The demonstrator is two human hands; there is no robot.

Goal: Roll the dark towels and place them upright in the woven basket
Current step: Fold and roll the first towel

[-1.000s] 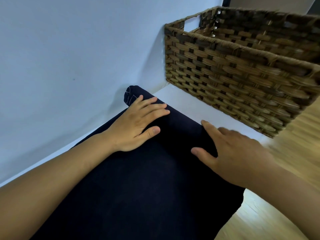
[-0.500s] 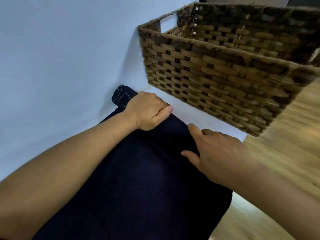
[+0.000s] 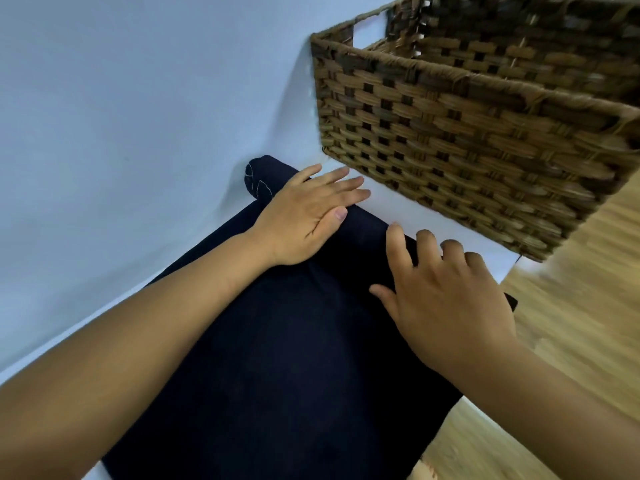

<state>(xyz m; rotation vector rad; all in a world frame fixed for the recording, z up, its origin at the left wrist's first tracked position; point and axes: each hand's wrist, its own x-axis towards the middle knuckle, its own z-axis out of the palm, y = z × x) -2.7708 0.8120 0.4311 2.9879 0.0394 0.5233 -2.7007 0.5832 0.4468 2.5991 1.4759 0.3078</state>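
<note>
Left hand flattened on towel, white surface, wood floor

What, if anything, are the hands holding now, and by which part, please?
Nothing is gripped: the left hand and the right hand both press on the rolled far end of the dark towel.

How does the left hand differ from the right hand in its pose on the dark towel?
The left hand lies flat, fingers straight; the right hand is arched, fingers bent. The left hand's fingertips pass the roll's far edge; the right hand's stop on it. Both rest on the dark towel.
</note>
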